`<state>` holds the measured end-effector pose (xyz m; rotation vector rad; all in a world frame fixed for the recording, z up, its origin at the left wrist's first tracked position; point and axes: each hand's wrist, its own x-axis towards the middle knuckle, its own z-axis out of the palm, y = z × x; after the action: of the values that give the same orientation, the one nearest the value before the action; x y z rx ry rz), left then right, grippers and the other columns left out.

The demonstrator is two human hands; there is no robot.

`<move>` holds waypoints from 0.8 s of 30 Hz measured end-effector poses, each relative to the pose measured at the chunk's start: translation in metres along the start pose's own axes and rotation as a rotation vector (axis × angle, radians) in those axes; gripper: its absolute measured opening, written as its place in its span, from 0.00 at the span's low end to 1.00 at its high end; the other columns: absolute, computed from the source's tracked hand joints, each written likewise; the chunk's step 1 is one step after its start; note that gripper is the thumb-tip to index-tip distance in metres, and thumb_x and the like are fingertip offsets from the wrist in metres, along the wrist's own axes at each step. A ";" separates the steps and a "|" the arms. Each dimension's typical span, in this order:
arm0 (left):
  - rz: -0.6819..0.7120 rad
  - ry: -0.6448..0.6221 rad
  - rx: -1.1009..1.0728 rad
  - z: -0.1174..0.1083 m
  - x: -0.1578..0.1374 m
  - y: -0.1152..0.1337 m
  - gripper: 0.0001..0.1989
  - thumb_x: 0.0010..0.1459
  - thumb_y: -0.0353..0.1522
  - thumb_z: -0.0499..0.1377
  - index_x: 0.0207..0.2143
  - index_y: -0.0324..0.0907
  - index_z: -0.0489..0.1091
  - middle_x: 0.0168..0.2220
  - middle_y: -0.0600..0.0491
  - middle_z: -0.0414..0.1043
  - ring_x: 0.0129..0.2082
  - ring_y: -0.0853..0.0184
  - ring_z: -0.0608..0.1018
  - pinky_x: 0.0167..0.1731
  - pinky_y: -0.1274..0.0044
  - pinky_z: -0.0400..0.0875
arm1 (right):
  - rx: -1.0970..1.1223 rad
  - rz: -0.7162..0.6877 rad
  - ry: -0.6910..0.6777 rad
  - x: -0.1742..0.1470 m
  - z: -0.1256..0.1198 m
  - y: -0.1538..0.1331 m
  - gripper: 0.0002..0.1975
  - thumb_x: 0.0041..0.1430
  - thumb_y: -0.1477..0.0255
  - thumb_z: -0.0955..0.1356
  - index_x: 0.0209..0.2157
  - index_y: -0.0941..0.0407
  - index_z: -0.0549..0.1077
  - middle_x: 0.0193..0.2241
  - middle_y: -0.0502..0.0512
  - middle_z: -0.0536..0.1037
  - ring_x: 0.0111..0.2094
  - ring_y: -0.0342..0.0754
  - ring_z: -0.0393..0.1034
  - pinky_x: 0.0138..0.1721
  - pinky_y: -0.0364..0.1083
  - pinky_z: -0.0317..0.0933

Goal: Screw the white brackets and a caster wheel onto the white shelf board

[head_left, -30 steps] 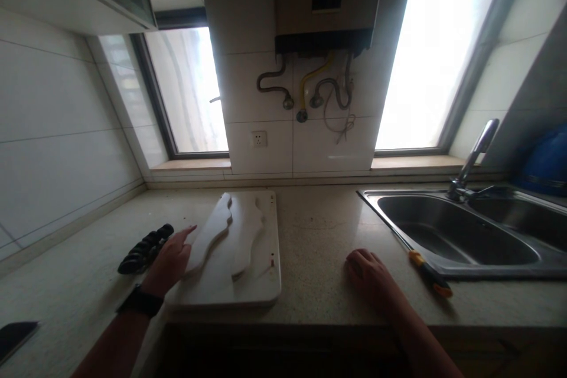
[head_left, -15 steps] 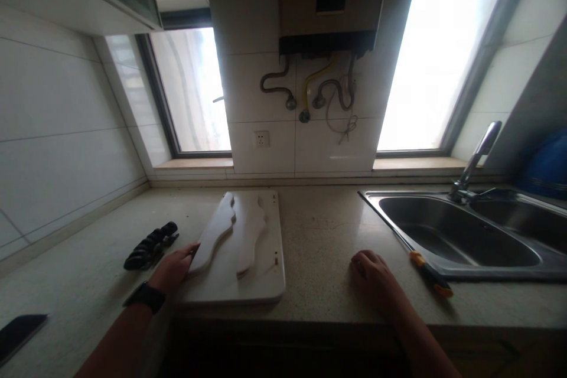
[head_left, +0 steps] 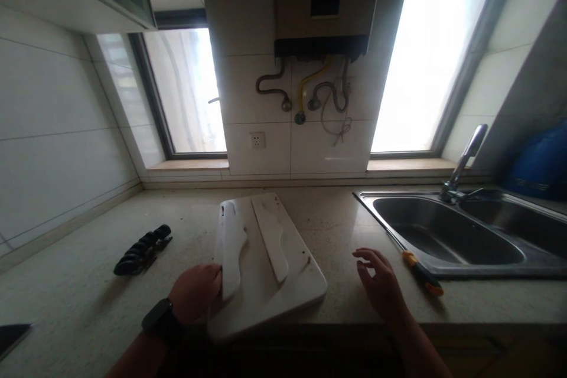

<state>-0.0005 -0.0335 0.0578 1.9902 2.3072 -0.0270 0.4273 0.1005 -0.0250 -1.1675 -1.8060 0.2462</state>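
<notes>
With the board [head_left: 261, 307] as the clock's centre and twelve toward the wall, a dark flat thing [head_left: 13, 336], cut by the frame, lies at eight. A row of black pieces [head_left: 142, 251] lies on the counter [head_left: 341, 218] at nine, well apart from the board. The left hand [head_left: 197, 289], a watch [head_left: 163, 322] on its wrist, is at eight to nine, fingers bent in and closed on the board's left edge beside the left strip [head_left: 233, 248]; its fingertips are partly hidden, so how tight the hold is I cannot tell.

The white board lies askew, far end toward eleven, near end toward five, its near left corner reaching past the counter's front edge. The left strip and the right strip [head_left: 270, 236], each with one wavy side, lie apart on it; a small peg [head_left: 309, 260] is near its right edge. On the wall, a socket [head_left: 257, 140] is at twelve.

At three, the right hand [head_left: 378, 277] is half open, fingers loosely bent, thumb apart, holding nothing. Further out at three, a screwdriver [head_left: 423, 274] lies beside the sink [head_left: 443, 236], its handle toward five. The tap [head_left: 465, 159] rises at two.
</notes>
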 end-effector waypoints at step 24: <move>0.035 0.033 -0.170 -0.025 0.008 0.048 0.23 0.68 0.43 0.43 0.34 0.42 0.73 0.32 0.44 0.75 0.33 0.59 0.78 0.35 0.70 0.67 | -0.207 -0.534 -0.317 -0.078 0.018 -0.099 0.21 0.60 0.71 0.67 0.56 0.48 0.69 0.55 0.50 0.73 0.51 0.52 0.69 0.49 0.52 0.65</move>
<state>0.0439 -0.0162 0.0844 1.9593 2.2105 0.1992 0.3615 -0.0086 -0.0227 -0.7667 -2.3954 -0.0754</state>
